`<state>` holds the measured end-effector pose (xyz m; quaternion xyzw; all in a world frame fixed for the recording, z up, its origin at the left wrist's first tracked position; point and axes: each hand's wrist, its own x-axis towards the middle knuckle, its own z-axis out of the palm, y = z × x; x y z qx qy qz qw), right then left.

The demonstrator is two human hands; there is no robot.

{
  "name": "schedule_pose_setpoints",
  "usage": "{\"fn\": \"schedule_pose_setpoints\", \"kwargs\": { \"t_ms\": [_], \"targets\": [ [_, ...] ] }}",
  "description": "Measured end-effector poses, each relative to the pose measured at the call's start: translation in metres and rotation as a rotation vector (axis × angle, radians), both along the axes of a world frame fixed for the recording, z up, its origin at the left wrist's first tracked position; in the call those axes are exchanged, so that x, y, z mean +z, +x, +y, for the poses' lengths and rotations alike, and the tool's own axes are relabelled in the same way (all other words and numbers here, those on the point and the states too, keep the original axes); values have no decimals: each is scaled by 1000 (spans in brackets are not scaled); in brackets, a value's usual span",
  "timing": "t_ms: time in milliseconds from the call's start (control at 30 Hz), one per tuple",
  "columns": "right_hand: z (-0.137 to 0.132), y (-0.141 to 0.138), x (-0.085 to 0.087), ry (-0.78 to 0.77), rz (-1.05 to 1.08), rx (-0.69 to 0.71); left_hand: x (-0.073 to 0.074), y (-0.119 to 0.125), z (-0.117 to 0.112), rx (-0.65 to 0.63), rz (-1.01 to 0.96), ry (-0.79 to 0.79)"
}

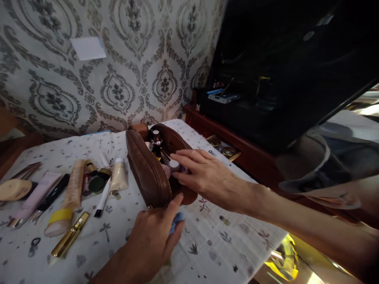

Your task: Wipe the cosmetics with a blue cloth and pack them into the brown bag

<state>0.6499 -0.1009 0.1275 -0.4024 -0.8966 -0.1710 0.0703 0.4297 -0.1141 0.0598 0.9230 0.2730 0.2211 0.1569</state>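
A brown cosmetic bag lies unzipped on the cloth-covered table, with several items of make-up inside, among them a bottle with a silver cap. My right hand reaches into its opening from the right. Between that hand's thumb and fingers is a small container with a white cap; its lower part is hidden. At the near end of the bag, my left hand has its fingers curled round a blue, crumpled cloth-like piece, mostly covered by the hand. Its index finger points to the bag's edge.
Left of the bag lie a beige tube, a pale cream tube, a gold tube, a yellow-banded jar and several other cosmetics. A large dark screen stands at right above an open drawer.
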Motion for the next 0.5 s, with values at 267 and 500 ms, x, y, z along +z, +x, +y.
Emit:
{"fn": "schedule_pose_setpoints", "kwargs": {
  "t_ms": [267,500],
  "targets": [
    [14,-7,-15,97,-171,-80,0,-1,1,-8,29,-3],
    [10,-10,-8,73,-235,-90,-2,-3,2,-8,35,-9]
  ]
}}
